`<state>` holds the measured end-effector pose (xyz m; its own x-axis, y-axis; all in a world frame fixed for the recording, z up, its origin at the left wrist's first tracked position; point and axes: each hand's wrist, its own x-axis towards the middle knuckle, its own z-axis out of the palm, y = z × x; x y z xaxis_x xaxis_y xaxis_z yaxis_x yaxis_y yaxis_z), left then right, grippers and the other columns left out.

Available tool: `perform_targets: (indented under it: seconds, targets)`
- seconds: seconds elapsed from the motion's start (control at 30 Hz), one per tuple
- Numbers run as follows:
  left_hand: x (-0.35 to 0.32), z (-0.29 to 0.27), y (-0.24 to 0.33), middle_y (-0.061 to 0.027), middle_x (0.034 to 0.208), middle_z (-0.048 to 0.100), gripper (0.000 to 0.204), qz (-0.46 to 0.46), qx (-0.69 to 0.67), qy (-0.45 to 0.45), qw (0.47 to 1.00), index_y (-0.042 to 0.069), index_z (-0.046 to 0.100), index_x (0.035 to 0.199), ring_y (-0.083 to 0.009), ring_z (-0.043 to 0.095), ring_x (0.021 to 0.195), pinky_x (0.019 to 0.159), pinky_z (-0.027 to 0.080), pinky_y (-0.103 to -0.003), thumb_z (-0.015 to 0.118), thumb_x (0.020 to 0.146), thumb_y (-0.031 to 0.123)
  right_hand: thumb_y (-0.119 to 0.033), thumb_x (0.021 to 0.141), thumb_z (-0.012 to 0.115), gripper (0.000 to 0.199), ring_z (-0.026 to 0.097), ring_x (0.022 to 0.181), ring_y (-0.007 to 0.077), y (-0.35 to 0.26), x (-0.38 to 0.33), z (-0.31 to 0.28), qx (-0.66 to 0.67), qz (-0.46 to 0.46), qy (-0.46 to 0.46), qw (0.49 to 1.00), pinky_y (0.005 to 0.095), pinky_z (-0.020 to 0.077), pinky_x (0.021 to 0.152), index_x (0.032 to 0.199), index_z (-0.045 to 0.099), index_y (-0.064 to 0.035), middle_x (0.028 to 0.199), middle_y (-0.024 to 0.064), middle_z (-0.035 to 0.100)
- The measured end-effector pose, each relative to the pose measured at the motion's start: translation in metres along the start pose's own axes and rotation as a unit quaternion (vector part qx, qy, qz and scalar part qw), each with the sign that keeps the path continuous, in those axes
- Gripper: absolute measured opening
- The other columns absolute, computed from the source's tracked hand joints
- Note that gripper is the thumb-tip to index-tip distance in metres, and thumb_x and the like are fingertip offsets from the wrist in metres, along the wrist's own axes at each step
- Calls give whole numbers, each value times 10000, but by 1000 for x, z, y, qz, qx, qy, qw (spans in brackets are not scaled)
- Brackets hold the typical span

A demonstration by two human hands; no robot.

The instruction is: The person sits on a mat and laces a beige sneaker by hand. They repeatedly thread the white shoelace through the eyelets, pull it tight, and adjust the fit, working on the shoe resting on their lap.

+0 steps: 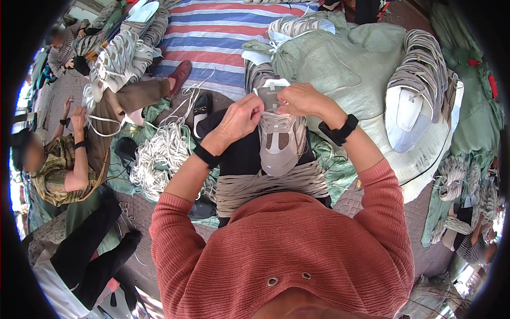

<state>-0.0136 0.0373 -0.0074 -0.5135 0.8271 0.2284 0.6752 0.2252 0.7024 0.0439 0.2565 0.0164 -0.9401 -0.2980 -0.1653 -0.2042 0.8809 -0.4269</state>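
Observation:
A grey-beige shoe upper (279,151) lies on my lap, its rounded toe pointing toward me. Its tongue (272,94) stands up between my hands, and pale lace crosses the upper part. My left hand (244,116) is closed in a pinch at the left edge of the lacing; what its fingertips hold is too small to make out. Across from it, my right hand (303,99) pinches the right edge of the upper beside the tongue. Beige laces (271,186) lie in a flat band across my thighs, below the toe.
A tangled heap of white laces (164,154) lies to my left. Stacked shoe uppers (417,90) rest on a pale green sack (345,58) at right. A striped sheet (212,32) covers the floor ahead. Another person (64,165) sits at left beside more stacked uppers (122,58).

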Motion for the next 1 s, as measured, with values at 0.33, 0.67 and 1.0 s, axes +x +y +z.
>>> perform_targets:
  seconds: [0.33, 0.67, 1.0]
  targets:
    - [2, 19, 8, -130, 832, 590, 255, -52, 212, 6, 976, 64, 432, 992, -327, 632, 716, 608, 506, -433, 581, 789, 27, -324, 783, 680, 272, 619, 683, 299, 8, 4, 15, 162, 83, -2, 983, 402, 455, 611, 713, 642, -64, 708, 131, 635]
    - [5, -4, -1, -94, 897, 528, 269, -69, -3, -40, 997, 35, 545, 1020, -232, 571, 770, 667, 475, -340, 690, 795, 61, -271, 905, 590, 174, 339, 575, 60, 32, -15, 21, 640, 176, 124, 737, 240, 285, 526, 860, 625, -106, 615, -74, 362]
    - [38, 31, -5, -105, 957, 566, 141, -25, 91, -10, 995, 58, 613, 919, -291, 566, 900, 815, 441, -394, 639, 800, 130, -222, 914, 558, 171, 564, 724, 74, 10, -57, 48, 404, 178, 209, 873, 263, 397, 690, 845, 654, -98, 737, -5, 611]
